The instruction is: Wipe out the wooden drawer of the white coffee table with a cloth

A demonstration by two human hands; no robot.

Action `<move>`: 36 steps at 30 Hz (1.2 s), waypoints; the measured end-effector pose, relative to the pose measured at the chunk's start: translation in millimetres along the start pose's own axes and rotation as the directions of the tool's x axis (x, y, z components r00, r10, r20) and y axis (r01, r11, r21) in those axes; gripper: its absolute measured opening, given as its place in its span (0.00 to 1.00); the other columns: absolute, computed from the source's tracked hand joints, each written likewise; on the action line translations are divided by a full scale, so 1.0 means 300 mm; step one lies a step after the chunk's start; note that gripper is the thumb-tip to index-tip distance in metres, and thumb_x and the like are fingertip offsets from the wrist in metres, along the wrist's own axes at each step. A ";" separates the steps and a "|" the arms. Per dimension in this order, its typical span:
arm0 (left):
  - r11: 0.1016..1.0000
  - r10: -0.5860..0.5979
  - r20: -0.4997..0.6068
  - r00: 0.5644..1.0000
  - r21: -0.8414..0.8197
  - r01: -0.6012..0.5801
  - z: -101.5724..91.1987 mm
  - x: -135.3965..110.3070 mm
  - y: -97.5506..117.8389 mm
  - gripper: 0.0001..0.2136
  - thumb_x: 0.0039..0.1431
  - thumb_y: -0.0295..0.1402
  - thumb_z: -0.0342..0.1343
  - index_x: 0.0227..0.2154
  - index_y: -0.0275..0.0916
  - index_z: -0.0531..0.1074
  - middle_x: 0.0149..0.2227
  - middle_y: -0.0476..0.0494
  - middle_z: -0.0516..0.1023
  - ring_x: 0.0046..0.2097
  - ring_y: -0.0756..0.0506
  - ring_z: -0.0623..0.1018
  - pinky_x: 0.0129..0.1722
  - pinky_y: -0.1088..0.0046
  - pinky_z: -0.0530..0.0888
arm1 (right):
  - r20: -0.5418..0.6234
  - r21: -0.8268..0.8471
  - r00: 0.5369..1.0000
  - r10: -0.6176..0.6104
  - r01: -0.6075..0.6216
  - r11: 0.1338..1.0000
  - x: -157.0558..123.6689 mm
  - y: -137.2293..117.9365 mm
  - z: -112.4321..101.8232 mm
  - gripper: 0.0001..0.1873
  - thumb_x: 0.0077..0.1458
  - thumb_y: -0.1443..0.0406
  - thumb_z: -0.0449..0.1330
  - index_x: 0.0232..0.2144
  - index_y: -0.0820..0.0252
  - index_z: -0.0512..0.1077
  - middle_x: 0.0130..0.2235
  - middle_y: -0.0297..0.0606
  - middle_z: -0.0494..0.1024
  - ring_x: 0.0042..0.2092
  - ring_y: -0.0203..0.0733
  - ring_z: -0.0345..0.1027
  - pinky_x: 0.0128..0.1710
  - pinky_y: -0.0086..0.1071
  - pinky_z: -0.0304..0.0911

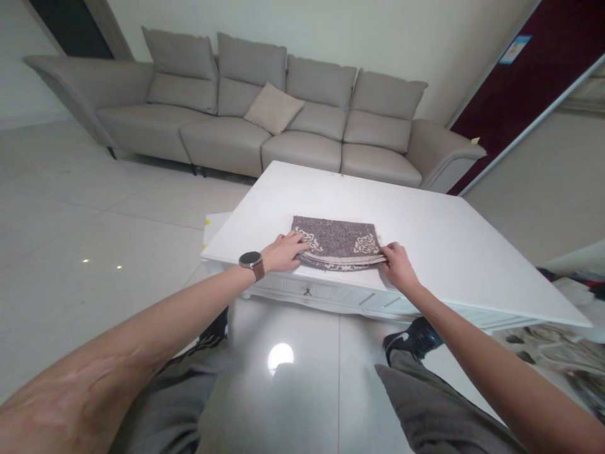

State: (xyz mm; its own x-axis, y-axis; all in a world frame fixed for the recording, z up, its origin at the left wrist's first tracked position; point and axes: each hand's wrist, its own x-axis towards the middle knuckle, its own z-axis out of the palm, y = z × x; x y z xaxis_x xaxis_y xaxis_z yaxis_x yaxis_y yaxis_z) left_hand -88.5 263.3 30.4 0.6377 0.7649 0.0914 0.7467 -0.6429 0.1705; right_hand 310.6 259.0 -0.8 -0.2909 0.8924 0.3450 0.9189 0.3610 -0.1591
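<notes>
A folded floor mat point(335, 235), mottled grey-purple with cream scroll patterns near its corners, lies at the near edge of the white table. Its curved, cream-banded layers face me and reach slightly over the table's edge. My left hand point(285, 251) grips the mat's left side, fingers over the top of the fabric; the underside of this grip is hidden. At the opposite end, my right hand point(397, 261) pinches the near right corner between thumb and fingers. A round dark watch with a brown strap point(253, 263) is on my left wrist.
The white coffee table point(425, 246) has a drawer with a small knob point(307, 292) on my side. Behind it stands a long grey-beige sofa point(302, 148) with a loose cushion point(274, 108). Rumpled patterned fabric point(543, 347) lies on the floor at the right.
</notes>
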 end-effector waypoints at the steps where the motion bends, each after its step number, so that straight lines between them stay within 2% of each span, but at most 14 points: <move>1: 1.000 0.019 0.002 1.000 -0.020 -0.019 0.010 -0.002 0.018 0.18 0.58 0.32 0.54 0.52 0.44 0.72 0.57 0.38 0.72 0.59 0.36 0.69 0.54 0.55 0.70 | -0.065 0.037 0.995 0.079 -0.077 0.996 -0.001 0.020 -0.003 0.18 0.50 0.72 0.54 0.43 0.58 0.74 0.46 0.48 0.67 0.54 0.56 0.61 0.57 0.50 0.62; 4: 0.991 0.100 0.014 0.995 -0.096 -0.098 0.047 -0.002 0.060 0.24 0.61 0.36 0.54 0.61 0.45 0.66 0.65 0.38 0.67 0.64 0.37 0.66 0.59 0.54 0.67 | -0.164 0.200 0.929 0.331 -0.297 0.934 0.036 0.064 -0.035 0.19 0.46 0.72 0.53 0.42 0.58 0.73 0.45 0.47 0.64 0.57 0.58 0.59 0.57 0.53 0.63; 7: 0.982 0.126 0.028 0.992 -0.145 -0.121 0.080 -0.002 0.070 0.29 0.62 0.38 0.54 0.66 0.45 0.61 0.71 0.38 0.61 0.70 0.37 0.60 0.66 0.51 0.60 | -0.225 0.311 0.884 0.409 -0.332 0.890 0.135 0.022 -0.099 0.16 0.45 0.71 0.52 0.38 0.58 0.72 0.45 0.46 0.64 0.56 0.55 0.61 0.56 0.51 0.65; 10: 0.978 0.126 0.065 0.990 -0.176 -0.113 0.098 -0.012 0.054 0.34 0.61 0.38 0.56 0.69 0.45 0.56 0.74 0.38 0.54 0.74 0.37 0.54 0.70 0.47 0.52 | -0.328 0.292 0.927 0.179 -0.081 0.953 0.251 -0.145 -0.150 0.17 0.47 0.73 0.51 0.38 0.57 0.72 0.51 0.48 0.65 0.61 0.52 0.60 0.62 0.48 0.61; 12: 0.973 0.148 0.077 0.986 -0.187 -0.132 0.103 -0.022 0.039 0.36 0.60 0.37 0.57 0.71 0.44 0.53 0.75 0.38 0.52 0.74 0.36 0.52 0.71 0.46 0.51 | -0.223 0.272 0.969 -0.108 0.169 0.947 0.306 -0.296 -0.153 0.19 0.49 0.74 0.51 0.41 0.57 0.73 0.58 0.48 0.64 0.62 0.51 0.60 0.62 0.46 0.61; 13: 0.972 0.159 0.069 0.985 -0.187 -0.143 0.106 -0.027 0.032 0.36 0.60 0.37 0.57 0.70 0.44 0.54 0.75 0.38 0.53 0.74 0.36 0.53 0.71 0.47 0.52 | -0.099 0.272 0.955 -0.278 0.295 0.916 0.323 -0.370 -0.143 0.21 0.50 0.75 0.51 0.44 0.57 0.73 0.62 0.47 0.63 0.62 0.51 0.61 0.61 0.46 0.62; 15: 0.969 0.180 0.027 0.983 -0.174 -0.173 0.114 -0.038 0.020 0.34 0.58 0.37 0.59 0.68 0.41 0.60 0.72 0.35 0.59 0.72 0.35 0.59 0.70 0.50 0.55 | 0.164 0.291 0.847 -0.506 0.449 0.845 0.334 -0.493 -0.110 0.25 0.51 0.75 0.53 0.50 0.57 0.73 0.66 0.46 0.61 0.61 0.50 0.64 0.58 0.44 0.65; 17: 0.967 0.206 -0.031 0.978 -0.149 -0.208 0.124 -0.047 0.013 0.31 0.57 0.37 0.61 0.64 0.38 0.65 0.68 0.33 0.66 0.68 0.33 0.63 0.69 0.53 0.58 | 0.327 0.298 0.759 -0.563 0.482 0.824 0.321 -0.567 -0.071 0.28 0.54 0.73 0.55 0.57 0.56 0.71 0.69 0.47 0.58 0.59 0.51 0.67 0.57 0.44 0.66; 18: 0.965 0.216 -0.053 0.975 -0.138 -0.222 0.129 -0.052 0.011 0.30 0.56 0.37 0.61 0.63 0.37 0.67 0.66 0.32 0.68 0.67 0.33 0.65 0.69 0.54 0.59 | 0.368 0.286 0.751 -0.548 0.470 0.835 0.308 -0.583 -0.054 0.30 0.55 0.70 0.58 0.61 0.56 0.68 0.70 0.49 0.57 0.59 0.52 0.67 0.57 0.45 0.65; 24: 0.940 0.218 -0.129 0.967 -0.240 -0.244 0.131 -0.080 0.010 0.27 0.54 0.33 0.62 0.58 0.37 0.70 0.59 0.35 0.75 0.62 0.37 0.71 0.66 0.57 0.63 | 0.499 0.038 0.790 -0.355 0.390 0.920 0.213 -0.527 -0.006 0.54 0.50 0.52 0.70 0.73 0.56 0.52 0.72 0.56 0.54 0.70 0.68 0.49 0.63 0.59 0.56; 26: 0.913 0.163 -0.201 0.966 -0.341 -0.225 0.128 -0.092 0.006 0.21 0.55 0.30 0.60 0.53 0.37 0.73 0.55 0.37 0.77 0.58 0.40 0.74 0.62 0.62 0.68 | 0.486 -0.022 0.812 -0.323 0.381 0.924 0.187 -0.512 -0.002 0.52 0.52 0.50 0.69 0.72 0.54 0.54 0.72 0.54 0.54 0.71 0.67 0.48 0.63 0.58 0.55; 31: 0.856 -0.068 -0.314 0.947 -0.507 -0.107 0.130 -0.129 -0.011 0.08 0.54 0.26 0.57 0.38 0.38 0.74 0.41 0.43 0.79 0.47 0.43 0.77 0.53 0.65 0.73 | 0.424 -0.165 0.854 -0.301 0.399 0.902 0.126 -0.566 0.016 0.37 0.54 0.54 0.69 0.64 0.51 0.66 0.64 0.51 0.66 0.60 0.58 0.63 0.56 0.46 0.62; 34: 0.864 -0.105 -0.334 0.937 -0.497 -0.080 0.096 -0.161 0.002 0.16 0.50 0.25 0.58 0.44 0.38 0.73 0.46 0.41 0.77 0.50 0.42 0.76 0.54 0.63 0.73 | 0.402 -0.239 0.865 -0.301 0.416 0.877 0.064 -0.627 0.012 0.21 0.59 0.64 0.62 0.55 0.53 0.72 0.52 0.50 0.73 0.53 0.54 0.67 0.49 0.40 0.63; 36: 0.897 -0.028 -0.343 0.939 -0.423 -0.128 0.046 -0.186 0.036 0.26 0.45 0.27 0.63 0.51 0.38 0.71 0.56 0.36 0.72 0.59 0.38 0.71 0.60 0.58 0.70 | 0.384 -0.181 0.866 -0.320 0.410 0.894 0.012 -0.663 -0.015 0.17 0.59 0.69 0.58 0.50 0.55 0.73 0.47 0.47 0.75 0.49 0.51 0.68 0.45 0.36 0.62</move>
State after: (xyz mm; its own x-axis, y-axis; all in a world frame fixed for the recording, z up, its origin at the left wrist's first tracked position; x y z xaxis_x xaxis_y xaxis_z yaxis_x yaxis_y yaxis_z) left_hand -113.4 213.0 13.5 0.5132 0.7498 0.4177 0.5084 -0.6577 0.5559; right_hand 128.1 189.1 36.2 -0.6480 0.7616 -0.0057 0.7504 0.6397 0.1664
